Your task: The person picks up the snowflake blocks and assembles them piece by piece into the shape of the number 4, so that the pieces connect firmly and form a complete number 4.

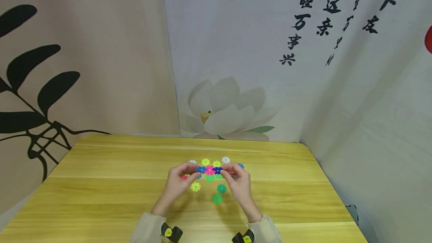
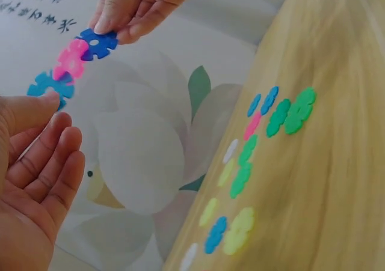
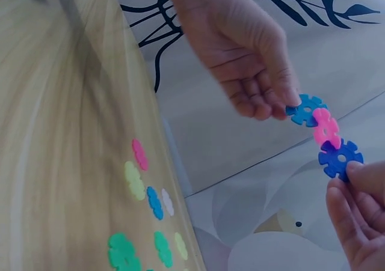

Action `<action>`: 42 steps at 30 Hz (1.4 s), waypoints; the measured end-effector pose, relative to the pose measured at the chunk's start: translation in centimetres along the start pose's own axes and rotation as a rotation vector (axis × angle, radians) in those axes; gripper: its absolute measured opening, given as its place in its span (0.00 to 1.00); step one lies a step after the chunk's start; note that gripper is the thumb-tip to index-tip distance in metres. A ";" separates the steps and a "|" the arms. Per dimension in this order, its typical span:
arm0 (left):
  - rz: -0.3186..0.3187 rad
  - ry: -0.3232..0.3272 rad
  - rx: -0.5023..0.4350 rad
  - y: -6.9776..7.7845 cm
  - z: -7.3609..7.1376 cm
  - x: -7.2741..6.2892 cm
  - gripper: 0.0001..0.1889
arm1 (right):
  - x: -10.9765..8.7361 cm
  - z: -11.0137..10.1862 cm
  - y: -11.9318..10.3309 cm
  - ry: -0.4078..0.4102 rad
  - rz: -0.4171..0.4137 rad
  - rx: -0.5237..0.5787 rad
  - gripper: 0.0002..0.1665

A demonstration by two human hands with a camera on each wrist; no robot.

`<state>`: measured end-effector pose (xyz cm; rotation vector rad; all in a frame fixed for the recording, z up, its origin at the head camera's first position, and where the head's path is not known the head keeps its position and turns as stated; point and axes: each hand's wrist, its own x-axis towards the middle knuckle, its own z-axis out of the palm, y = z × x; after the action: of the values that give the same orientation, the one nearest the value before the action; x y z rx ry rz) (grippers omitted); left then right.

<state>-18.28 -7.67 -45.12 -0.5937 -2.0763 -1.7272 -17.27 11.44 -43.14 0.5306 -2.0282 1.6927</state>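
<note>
Three notched plastic snowflake discs are joined in a short chain held above the table. My left hand (image 1: 179,180) pinches the light blue disc (image 2: 45,86) at one end between thumb and fingers. At the other end, my right hand (image 1: 241,186) pinches the dark blue disc (image 3: 341,158). Between them sits the pink disc (image 3: 326,127), slotted into both blue ones. The fingertips hide part of each outer disc.
Below the hands, loose discs lie on the wooden table (image 1: 118,186). They include a yellow disc (image 1: 195,186), a green disc (image 1: 217,198), a teal disc (image 1: 221,188) and a white disc (image 1: 225,159). Printed curtains stand behind the table.
</note>
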 end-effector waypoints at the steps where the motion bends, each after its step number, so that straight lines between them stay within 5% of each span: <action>1: -0.041 0.007 -0.025 -0.5 0.1 -0.1 0.08 | 0.1 0.0 -0.1 0.006 0.004 0.005 0.05; 6: -0.221 0.016 -0.170 -2.0 0.8 -0.7 0.05 | 0.3 0.2 -0.7 0.019 0.000 0.023 0.04; 14: -0.275 0.060 -0.433 -2.1 2.6 -1.0 0.06 | 0.6 0.7 -1.3 -0.015 -0.015 0.045 0.03; 24: -0.343 0.178 -0.613 -1.8 4.5 -1.1 0.15 | 0.8 1.4 -1.9 -0.002 0.043 0.070 0.03; 42: -0.367 0.269 -0.655 -2.0 5.3 -1.1 0.19 | 0.6 1.4 -1.8 -0.036 0.108 -0.018 0.03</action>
<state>-18.53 -2.85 -48.33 -0.1239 -1.4773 -2.5591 -16.94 9.77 -41.55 0.4564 -2.1306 1.7366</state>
